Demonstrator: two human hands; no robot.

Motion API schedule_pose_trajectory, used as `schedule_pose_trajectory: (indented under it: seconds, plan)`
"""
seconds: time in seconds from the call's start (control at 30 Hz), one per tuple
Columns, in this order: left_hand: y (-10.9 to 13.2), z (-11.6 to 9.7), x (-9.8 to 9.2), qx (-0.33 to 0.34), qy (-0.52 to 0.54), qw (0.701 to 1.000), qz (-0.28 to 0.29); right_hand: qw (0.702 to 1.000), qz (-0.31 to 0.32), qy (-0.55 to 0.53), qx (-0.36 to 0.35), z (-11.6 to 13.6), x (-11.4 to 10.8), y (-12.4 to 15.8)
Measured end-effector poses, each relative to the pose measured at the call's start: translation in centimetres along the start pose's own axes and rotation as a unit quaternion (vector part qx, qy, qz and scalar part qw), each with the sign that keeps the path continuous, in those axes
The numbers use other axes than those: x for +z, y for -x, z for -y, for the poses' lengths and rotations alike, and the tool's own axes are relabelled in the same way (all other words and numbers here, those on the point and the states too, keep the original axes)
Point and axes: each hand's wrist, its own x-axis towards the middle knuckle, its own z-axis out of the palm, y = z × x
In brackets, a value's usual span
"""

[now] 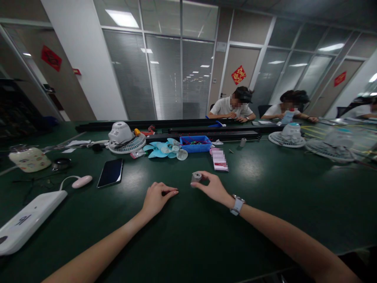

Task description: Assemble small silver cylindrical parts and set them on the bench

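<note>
- Right hand (210,188): thumb and fingers gripped a small grey cylinder (196,179) by its sides, top face exposed. Whether its base met the tabletop (188,236) could not be determined.
- Grip hazard: the hold appeared to rely on the fingertips alone — an off-centre push could have twisted the cylinder loose, and its round wall might have let it roll.
- Left hand (159,198): thumb and forefinger were drawn together in a pinch, apart from the cylinder; no object could be made out between them. Any tiny item there could have slipped out unnoticed against the dark surface.
- Wristwatch (237,204): worn on the right wrist, it could have knocked the tabletop if the forearm dropped.
- Pink-and-white pad (219,160): lay beyond the right hand; a forward reach risked pushing it.
- Phone (110,173): lay beyond and left of the left hand, exposed to a dropped part.
- Blue tray (198,148): stood farther out with small contents — a careless sweep could have spilled them.
</note>
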Motion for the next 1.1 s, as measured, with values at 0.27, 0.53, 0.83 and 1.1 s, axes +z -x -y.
schedule_pose_trajectory:
  seconds: [0.27,0.53,0.83,1.1]
  plan:
    - [-0.2,-0.2,0.1,-0.024,0.017,1.000,-0.002,0.928,-0.285,0.181,0.155,-10.7,-13.2,-0.9]
    - [-0.1,-0.5,-0.2,-0.108,0.112,0.984,-0.093,0.878,-0.359,0.268,0.169,-10.7,-14.3,-0.3]
    - [0.0,0.0,0.1,-0.118,0.127,0.976,-0.130,0.978,0.104,0.177,-0.038,1.0,2.9,-1.0]
    - [-0.1,0.3,0.3,-0.100,0.137,0.979,-0.115,0.976,0.125,0.172,-0.042,-0.4,5.8,-2.1]
